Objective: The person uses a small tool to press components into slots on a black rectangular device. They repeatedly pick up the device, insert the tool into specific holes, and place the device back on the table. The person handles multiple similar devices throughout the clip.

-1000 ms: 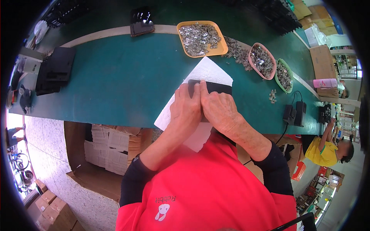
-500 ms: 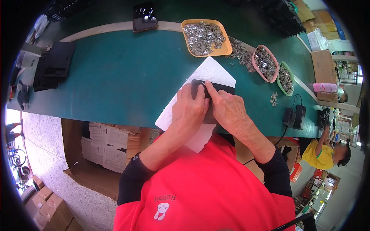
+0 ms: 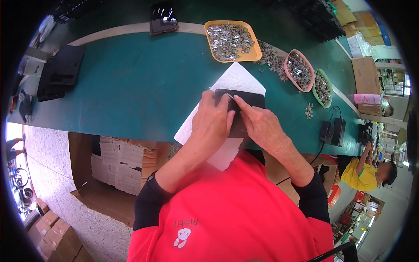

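Note:
A flat black plastic panel (image 3: 249, 99) lies on a white foam sheet (image 3: 235, 76) at the near edge of the table, straight before me. My left hand (image 3: 210, 117) grips its left side, fingers bent over the top and thumb pointing inward. From the other side my right hand (image 3: 264, 127) holds the panel, other fingers curled and index finger stretched across it. That index fingertip touches a small silvery metal piece (image 3: 230, 95) near the panel's far edge, beside the left fingertips. Its exact shape is too small to tell. The right thumb is hidden.
Beyond the foam stand a yellow tray (image 3: 249, 56), a pink basket (image 3: 312, 74) and a green basket (image 3: 330, 98), all holding small metal parts. Loose parts (image 3: 273, 57) lie between. Black adapters (image 3: 338, 132) sit right, black panels (image 3: 65, 70) left. A person in yellow (image 3: 360, 174) works at right.
The left fingers have shifted slightly back and apart from the right index finger, uncovering more of the small metal piece. Both hands remain on the panel.

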The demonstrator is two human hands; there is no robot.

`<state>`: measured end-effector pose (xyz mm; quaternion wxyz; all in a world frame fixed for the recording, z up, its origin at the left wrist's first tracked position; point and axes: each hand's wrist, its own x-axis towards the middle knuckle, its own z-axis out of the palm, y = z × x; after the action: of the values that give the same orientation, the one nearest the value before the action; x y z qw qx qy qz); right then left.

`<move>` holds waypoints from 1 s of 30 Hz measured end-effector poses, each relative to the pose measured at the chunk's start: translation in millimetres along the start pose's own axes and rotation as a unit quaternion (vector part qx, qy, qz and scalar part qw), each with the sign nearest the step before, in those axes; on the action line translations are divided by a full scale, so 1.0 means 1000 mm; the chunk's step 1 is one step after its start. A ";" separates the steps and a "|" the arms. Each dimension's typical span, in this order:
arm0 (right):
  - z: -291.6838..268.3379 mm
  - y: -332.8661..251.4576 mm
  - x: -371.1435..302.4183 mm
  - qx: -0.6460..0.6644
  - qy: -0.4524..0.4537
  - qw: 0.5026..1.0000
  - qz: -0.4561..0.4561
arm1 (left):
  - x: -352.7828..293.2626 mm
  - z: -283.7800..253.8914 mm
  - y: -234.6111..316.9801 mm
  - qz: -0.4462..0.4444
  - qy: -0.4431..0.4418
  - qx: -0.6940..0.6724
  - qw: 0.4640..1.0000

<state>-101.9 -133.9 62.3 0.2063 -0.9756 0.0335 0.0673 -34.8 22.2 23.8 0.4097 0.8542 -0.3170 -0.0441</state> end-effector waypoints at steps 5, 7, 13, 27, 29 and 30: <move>0.009 -0.001 -0.001 0.021 0.069 0.997 -0.020 | -0.012 0.004 0.002 -0.020 0.013 -0.064 0.998; 0.010 -0.011 -0.004 -0.005 0.082 0.997 -0.014 | -0.014 0.004 0.002 -0.016 0.021 -0.057 0.998; 0.022 -0.024 -0.013 -0.100 0.085 0.991 -0.005 | -0.013 0.006 0.001 -0.025 0.001 -0.044 0.999; 0.032 -0.022 -0.011 -0.100 0.151 0.983 -0.010 | -0.015 0.009 -0.002 0.001 0.010 -0.026 1.000; 0.030 -0.023 -0.011 -0.094 0.150 0.984 -0.013 | -0.014 0.009 -0.002 0.004 0.009 -0.026 1.000; 0.030 -0.023 -0.012 -0.091 0.150 0.984 -0.015 | -0.014 0.009 -0.001 0.002 0.008 -0.025 1.000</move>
<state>-114.8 -100.5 45.9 0.1107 -0.9897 0.0431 -0.0800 -48.4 25.2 14.3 0.4331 0.8436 -0.3143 -0.0446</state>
